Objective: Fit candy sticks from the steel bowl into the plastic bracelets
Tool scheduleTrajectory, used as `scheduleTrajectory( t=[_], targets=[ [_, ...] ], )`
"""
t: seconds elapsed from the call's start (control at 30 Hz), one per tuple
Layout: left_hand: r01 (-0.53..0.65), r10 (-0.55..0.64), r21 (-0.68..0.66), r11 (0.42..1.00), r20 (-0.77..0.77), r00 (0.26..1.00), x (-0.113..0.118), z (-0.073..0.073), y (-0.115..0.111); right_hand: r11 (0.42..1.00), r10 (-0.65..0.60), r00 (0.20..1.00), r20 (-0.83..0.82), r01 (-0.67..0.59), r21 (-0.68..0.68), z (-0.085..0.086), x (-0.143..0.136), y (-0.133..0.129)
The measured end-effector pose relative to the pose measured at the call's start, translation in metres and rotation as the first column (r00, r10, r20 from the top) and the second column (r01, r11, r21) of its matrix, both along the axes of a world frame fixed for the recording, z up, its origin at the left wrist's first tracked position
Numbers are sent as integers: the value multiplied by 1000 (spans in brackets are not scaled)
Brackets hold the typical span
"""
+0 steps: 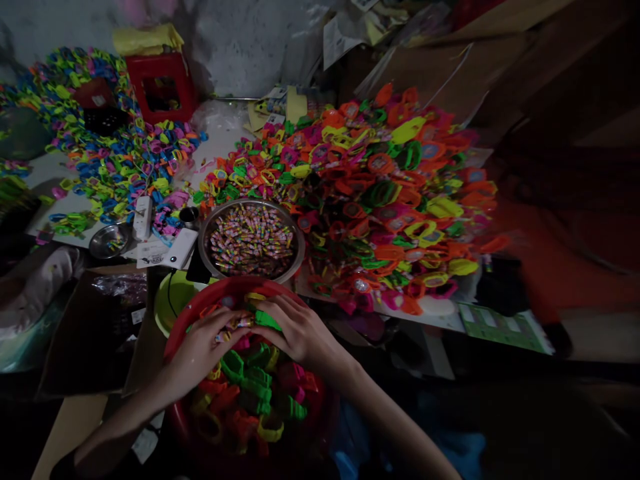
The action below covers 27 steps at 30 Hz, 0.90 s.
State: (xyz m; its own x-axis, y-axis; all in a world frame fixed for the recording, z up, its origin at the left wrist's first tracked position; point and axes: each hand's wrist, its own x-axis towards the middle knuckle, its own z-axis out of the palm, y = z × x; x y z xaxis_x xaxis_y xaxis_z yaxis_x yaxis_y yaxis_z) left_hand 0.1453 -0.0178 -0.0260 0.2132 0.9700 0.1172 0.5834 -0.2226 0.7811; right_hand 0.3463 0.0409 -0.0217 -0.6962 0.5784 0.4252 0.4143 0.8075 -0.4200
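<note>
Green plastic band (267,321) sits gripped in your right hand's (296,327) fingers, above a red basin (176,335) of bright bands (257,387). Your left hand's (204,345) fingers pinch small patterned pieces (231,331) beside it.

No legible txt or nos.

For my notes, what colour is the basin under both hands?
The basin is red, shown in the head view.

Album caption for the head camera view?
Left hand with wrapped pieces, right hand with a green band, over a red tub of bright bands.
</note>
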Motion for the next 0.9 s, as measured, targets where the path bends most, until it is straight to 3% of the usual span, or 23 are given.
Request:
scheduleTrajectory(
  t=[0.1, 0.33, 0.9],
  targets=[
    [36, -35, 7, 999, -66, 997, -2, 0, -1, 999, -39, 995, 88, 39, 6, 3, 1, -1],
    [106, -106, -9, 994, -132, 986, -3, 8, 3, 951, -124, 958, 258, 41, 307, 12, 0, -5],
    [125, -114, 52, 991, -178, 977, -1, 9, 1, 936, -129, 952, 279, 25, 350, 15, -1, -7]
  ],
)
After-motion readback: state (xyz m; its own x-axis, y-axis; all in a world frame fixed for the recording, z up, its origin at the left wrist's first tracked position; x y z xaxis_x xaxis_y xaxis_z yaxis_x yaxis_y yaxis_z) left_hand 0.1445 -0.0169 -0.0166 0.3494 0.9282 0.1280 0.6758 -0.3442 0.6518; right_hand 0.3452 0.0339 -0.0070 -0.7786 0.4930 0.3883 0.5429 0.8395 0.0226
